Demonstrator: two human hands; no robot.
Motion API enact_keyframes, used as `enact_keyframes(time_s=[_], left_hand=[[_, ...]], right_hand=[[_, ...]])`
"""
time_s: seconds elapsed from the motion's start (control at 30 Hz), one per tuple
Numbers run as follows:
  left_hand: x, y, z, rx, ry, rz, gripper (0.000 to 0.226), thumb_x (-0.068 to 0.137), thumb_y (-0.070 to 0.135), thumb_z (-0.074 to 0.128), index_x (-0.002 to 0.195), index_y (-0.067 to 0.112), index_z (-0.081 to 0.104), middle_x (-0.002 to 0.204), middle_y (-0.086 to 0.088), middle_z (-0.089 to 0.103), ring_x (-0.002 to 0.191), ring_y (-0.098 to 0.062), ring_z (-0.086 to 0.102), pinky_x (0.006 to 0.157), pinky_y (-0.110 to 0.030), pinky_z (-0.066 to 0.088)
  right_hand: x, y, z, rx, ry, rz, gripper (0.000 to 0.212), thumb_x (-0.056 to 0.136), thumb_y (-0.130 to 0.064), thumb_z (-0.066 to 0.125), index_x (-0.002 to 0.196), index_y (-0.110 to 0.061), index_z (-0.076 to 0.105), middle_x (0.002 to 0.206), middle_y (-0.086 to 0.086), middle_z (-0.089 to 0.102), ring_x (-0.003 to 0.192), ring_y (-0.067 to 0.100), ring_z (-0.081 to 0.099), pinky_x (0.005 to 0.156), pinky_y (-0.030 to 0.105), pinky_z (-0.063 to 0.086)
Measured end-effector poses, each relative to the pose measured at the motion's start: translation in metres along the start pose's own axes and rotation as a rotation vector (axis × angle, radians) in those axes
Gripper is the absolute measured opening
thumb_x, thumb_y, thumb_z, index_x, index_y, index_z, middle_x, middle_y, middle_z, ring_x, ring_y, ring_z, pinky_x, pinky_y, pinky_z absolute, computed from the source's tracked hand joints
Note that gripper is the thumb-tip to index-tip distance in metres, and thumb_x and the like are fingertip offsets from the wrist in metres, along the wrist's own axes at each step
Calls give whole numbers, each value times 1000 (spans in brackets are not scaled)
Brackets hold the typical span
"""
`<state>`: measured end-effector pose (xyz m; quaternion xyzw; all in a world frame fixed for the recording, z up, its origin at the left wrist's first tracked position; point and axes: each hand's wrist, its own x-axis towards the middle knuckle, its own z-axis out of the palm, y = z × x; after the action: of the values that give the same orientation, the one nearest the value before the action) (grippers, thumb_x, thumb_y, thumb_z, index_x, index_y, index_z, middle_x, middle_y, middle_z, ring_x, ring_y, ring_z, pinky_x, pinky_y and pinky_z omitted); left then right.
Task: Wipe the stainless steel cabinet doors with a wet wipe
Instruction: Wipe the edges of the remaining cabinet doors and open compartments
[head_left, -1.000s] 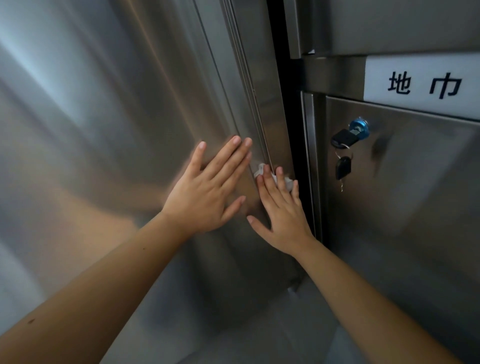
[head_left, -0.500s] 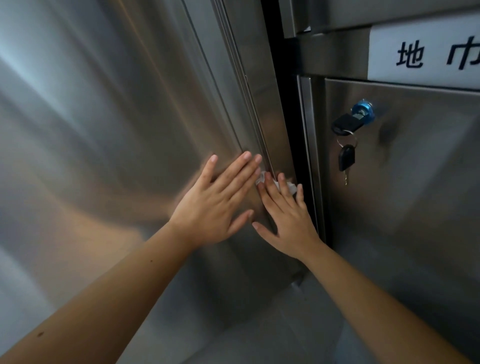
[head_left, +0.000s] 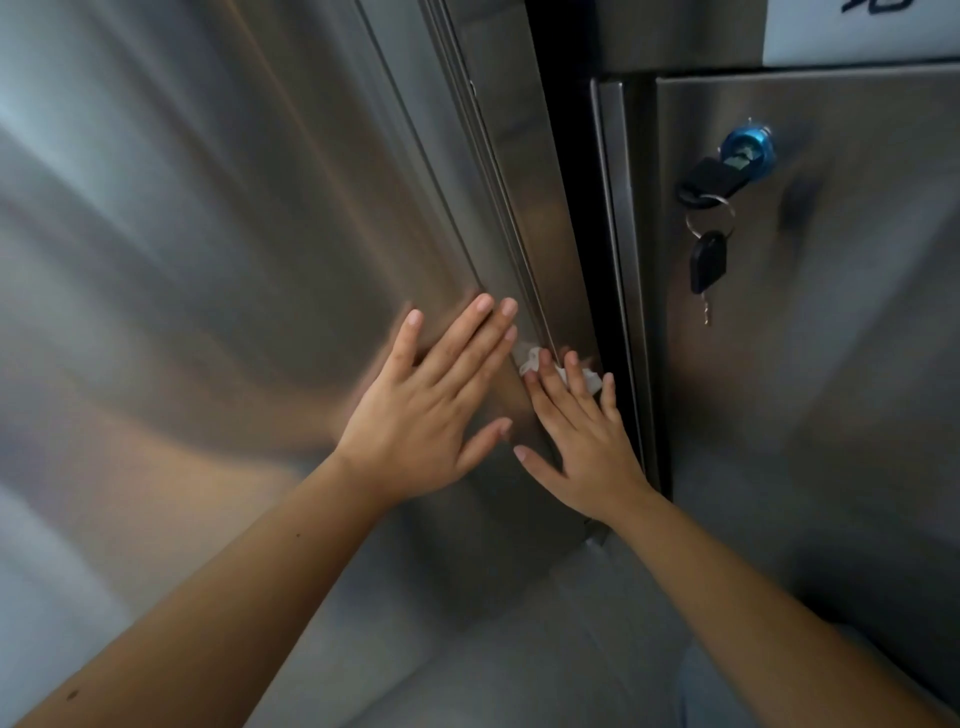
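While the left hand (head_left: 421, 410) lies spread, the right hand (head_left: 582, 431) presses the wipe (head_left: 529, 359) flat.

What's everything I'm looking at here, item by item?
left door: one, steel grey, fills the left side
right door: one, steel grey, right side
lock: one, blue, upper right door
keys: two, black, one in the lock, one hanging from its ring
label: one, white, top right, cut off
wet wipe: one, white, near left door's right edge
left hand: flat on left door
right hand: fingers press the wet wipe
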<state>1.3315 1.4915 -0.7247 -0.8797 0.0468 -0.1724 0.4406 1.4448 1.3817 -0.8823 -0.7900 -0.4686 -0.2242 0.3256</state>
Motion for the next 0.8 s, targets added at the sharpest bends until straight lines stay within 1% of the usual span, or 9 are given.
enact_keyframes(time_s=[0.1, 0.17, 0.27, 0.37, 0.43, 0.5, 0.67, 0.73, 0.8], left_hand=[[-8, 8, 7, -13, -10, -12, 71, 93, 53, 24, 146, 6, 27, 154, -8, 18, 142, -20, 14, 112, -47, -6], [-11, 13, 11, -20, 0, -28, 71, 93, 53, 25, 146, 6, 26, 154, -7, 16, 142, -19, 12, 112, -47, -6], [-12, 18, 16, -7, 22, -56, 69, 93, 51, 27, 146, 7, 27, 154, -7, 17, 142, -19, 14, 112, -47, -6], [-14, 22, 19, -5, 33, -82, 68, 94, 50, 27, 147, 7, 25, 154, -7, 19, 141, -19, 16, 112, -48, -4], [-17, 26, 22, 3, 32, -85, 68, 94, 50, 26, 147, 7, 24, 153, -7, 19, 141, -19, 17, 112, -48, -4], [-19, 30, 24, 19, 31, -82, 68, 94, 50, 26, 147, 7, 23, 153, -7, 19, 141, -19, 17, 112, -48, -3], [-19, 36, 29, 29, 32, -80, 67, 95, 49, 26, 147, 6, 24, 153, -8, 18, 141, -19, 17, 112, -49, -1], [-20, 39, 31, 51, 16, -47, 67, 94, 48, 26, 146, 6, 25, 153, -8, 19, 140, -19, 17, 112, -49, -2], [-21, 43, 33, 56, 5, -20, 67, 94, 48, 27, 146, 5, 27, 152, -8, 20, 140, -19, 17, 112, -49, -2]], right_hand=[[-7, 5, 6, -19, -20, -5, 74, 90, -52, 37, 148, -16, 8, 156, 1, 3, 144, 21, -4, 113, 48, -7], [-15, 9, 11, -31, -49, -5, 72, 89, -51, 36, 147, -15, 11, 155, 4, 8, 144, 22, -2, 112, 52, -2], [-34, 13, 19, -47, -95, 6, 69, 88, -49, 37, 145, -12, 21, 152, 8, 15, 143, 21, -2, 105, 60, 7], [-44, 13, 26, -49, -93, 34, 69, 88, -49, 38, 143, -11, 24, 152, 8, 17, 143, 17, -9, 108, 58, 8], [-43, 13, 29, -36, -74, 37, 69, 88, -49, 39, 143, -10, 24, 152, 7, 16, 144, 17, -9, 111, 54, 4], [-42, 14, 32, -21, -62, 38, 69, 88, -48, 39, 144, -11, 23, 152, 7, 15, 144, 16, -9, 110, 50, 1], [-53, 16, 42, -41, -63, 51, 71, 87, -49, 39, 145, -12, 22, 152, 6, 16, 144, 17, -8, 111, 49, -1], [-57, 17, 47, -33, -62, 56, 71, 87, -49, 40, 145, -12, 22, 154, 3, 12, 144, 18, -7, 112, 49, -1], [-61, 17, 51, -14, -65, 68, 71, 87, -48, 41, 145, -13, 19, 157, -4, -3, 144, 17, -8, 112, 49, -1]])
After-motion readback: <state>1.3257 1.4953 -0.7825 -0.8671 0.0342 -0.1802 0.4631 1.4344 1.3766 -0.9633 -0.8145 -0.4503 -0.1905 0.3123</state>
